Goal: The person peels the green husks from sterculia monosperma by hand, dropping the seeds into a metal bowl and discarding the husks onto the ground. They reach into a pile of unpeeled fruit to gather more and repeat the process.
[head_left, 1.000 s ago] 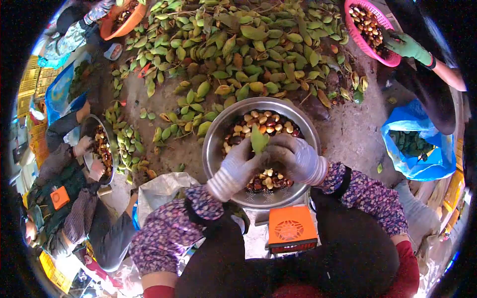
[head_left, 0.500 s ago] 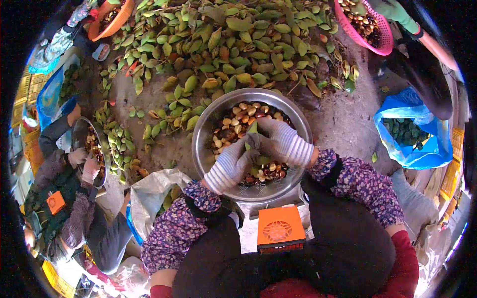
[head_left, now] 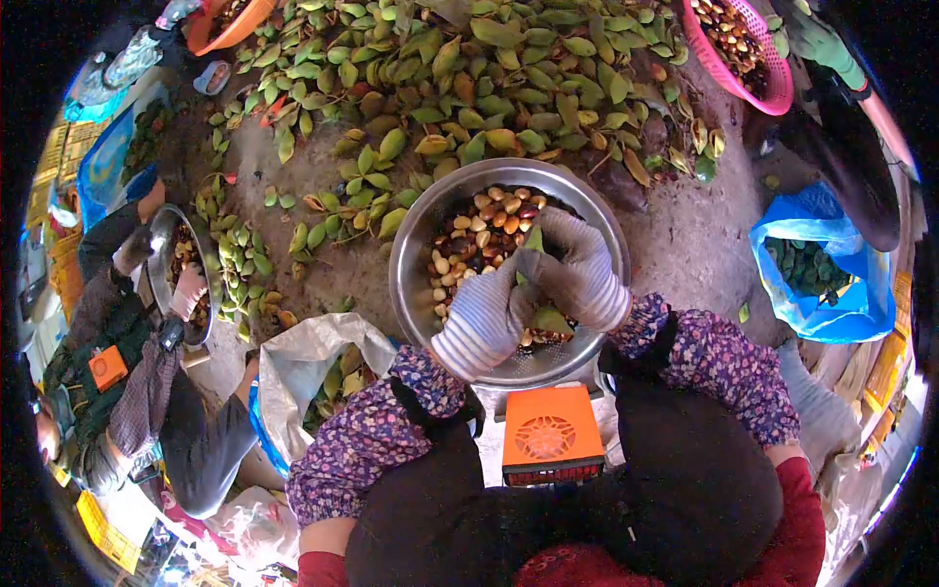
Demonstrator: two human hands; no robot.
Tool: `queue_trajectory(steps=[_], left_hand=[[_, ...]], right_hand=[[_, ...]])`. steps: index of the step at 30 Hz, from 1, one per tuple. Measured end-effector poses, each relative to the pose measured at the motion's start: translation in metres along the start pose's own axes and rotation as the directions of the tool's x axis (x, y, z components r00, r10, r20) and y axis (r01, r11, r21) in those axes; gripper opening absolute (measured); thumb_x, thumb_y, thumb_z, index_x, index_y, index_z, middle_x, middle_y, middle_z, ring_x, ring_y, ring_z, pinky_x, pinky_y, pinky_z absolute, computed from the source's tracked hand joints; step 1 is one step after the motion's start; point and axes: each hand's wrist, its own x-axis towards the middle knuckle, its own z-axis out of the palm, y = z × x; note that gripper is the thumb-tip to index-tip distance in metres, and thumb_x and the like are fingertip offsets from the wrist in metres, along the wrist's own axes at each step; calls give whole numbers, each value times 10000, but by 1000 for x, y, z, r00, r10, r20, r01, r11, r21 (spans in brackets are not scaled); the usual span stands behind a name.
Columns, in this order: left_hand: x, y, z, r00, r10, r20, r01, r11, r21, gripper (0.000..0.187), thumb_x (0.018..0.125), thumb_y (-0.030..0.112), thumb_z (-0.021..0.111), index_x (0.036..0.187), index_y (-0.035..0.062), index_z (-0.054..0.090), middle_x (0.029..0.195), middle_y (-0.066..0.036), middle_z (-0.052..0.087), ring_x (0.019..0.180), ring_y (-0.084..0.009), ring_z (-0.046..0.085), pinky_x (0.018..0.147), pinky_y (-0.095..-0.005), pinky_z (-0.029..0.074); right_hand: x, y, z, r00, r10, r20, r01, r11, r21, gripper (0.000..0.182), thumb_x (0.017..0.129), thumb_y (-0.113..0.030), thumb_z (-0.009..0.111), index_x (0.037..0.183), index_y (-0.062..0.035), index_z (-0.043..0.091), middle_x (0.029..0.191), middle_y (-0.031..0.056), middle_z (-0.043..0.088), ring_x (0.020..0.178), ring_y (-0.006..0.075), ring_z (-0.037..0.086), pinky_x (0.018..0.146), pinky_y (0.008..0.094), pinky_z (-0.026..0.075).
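Note:
Both my hands wear striped gloves with dark, dirty fingertips and meet over a metal colander [head_left: 403, 279]. My left hand [head_left: 479, 323] is closed, its fingertips pinching a green pod [head_left: 534, 241] from the near left. From the right, my right hand [head_left: 584, 274] closes on the same pod, its fingers bent against those of the left. The fingers hide much of the pod. Another green piece [head_left: 553, 321] shows just below the hands, over the colander. Brown and cream seeds [head_left: 494, 213] cover the colander's bottom.
A wide heap of green pods [head_left: 469, 88] lies ahead on the floor. A pale sack [head_left: 303, 357] with husks stands at left, a blue bag [head_left: 797, 318] at right. A co-worker at left handles a metal bowl [head_left: 212, 264]. A pink basket [head_left: 773, 93] stands far right. An orange box [head_left: 553, 430] sits between my knees.
The whole view has shifted, so the colander appears slightly right and higher. My hands stay together on the pod. The left co-worker's hands have moved apart at the bowl.

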Motion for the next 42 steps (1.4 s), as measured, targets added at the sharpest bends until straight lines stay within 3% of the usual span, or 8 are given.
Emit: queue_trajectory(steps=[9, 13, 19, 21, 23, 27, 38, 42], left_hand=[[-3, 0, 5, 997, 61, -36, -65, 991, -117, 300, 863, 202, 468, 1084, 8, 525, 794, -229, 603, 720, -428, 582, 602, -441, 475], [-4, 6, -9, 999, 28, -19, -31, 975, -220, 270, 865, 177, 472, 1065, 7, 535, 788, -224, 607, 727, -403, 601, 614, -401, 484], [5, 13, -25, 967, -115, 229, 182, 937, -297, 207, 870, 154, 482, 1010, 16, 547, 752, -224, 602, 713, -379, 611, 594, -383, 474], [5, 19, -20, 996, -73, 53, 62, 982, 181, 197, 877, 157, 481, 994, 11, 544, 738, -221, 600, 716, -385, 607, 599, -393, 471], [5, 14, -9, 997, -65, -47, 67, 997, 35, 218, 884, 181, 480, 999, 6, 542, 750, -220, 604, 729, -393, 606, 611, -400, 474], [-1, 5, 0, 994, -55, -98, 32, 974, -223, 267, 892, 206, 465, 1036, -7, 538, 785, -226, 613, 752, -389, 610, 628, -398, 477], [-10, -10, 8, 977, -71, -203, -68, 792, -607, 449, 951, 356, 376, 1058, -44, 550, 836, -106, 641, 749, -196, 624, 650, -282, 481], [-7, -11, -5, 961, -275, 8, 199, 677, -708, 508, 948, 433, 363, 1019, -17, 588, 847, -39, 636, 749, -138, 601, 649, -260, 481]], right_hand=[[-2, -13, -1, 899, -437, 43, 432, 863, -261, 122, 803, -126, 592, 794, -25, 526, 791, 133, 451, 749, 310, 486, 657, 343, 402], [-6, -23, -2, 980, -87, 178, 74, 994, 77, 135, 844, -150, 587, 860, -23, 544, 811, 78, 523, 766, 149, 509, 672, 297, 422], [0, -9, -11, 985, 127, 120, -112, 986, -121, 213, 869, -220, 586, 838, -10, 583, 767, 53, 584, 751, 98, 523, 661, 270, 444], [-1, 0, -9, 990, 95, 101, -90, 995, -54, 218, 857, -228, 605, 821, -13, 591, 718, 39, 596, 699, 104, 534, 638, 274, 455], [-2, -17, -1, 964, 266, 20, -265, 949, 172, 223, 855, -233, 606, 811, -15, 583, 689, 30, 594, 670, 99, 532, 610, 283, 454], [-2, -7, 3, 995, -79, -66, 65, 979, -193, 233, 891, -224, 540, 793, -13, 559, 647, 81, 564, 617, 154, 542, 572, 308, 433], [-11, -5, 8, 976, -216, 6, 215, 968, -126, 249, 931, -229, 464, 980, 3, 541, 786, 125, 595, 724, 228, 579, 656, 320, 446], [-11, -16, -1, 973, -191, 128, 214, 955, -203, 268, 933, -221, 469, 1060, 10, 514, 890, 154, 611, 845, 265, 599, 744, 337, 454]])
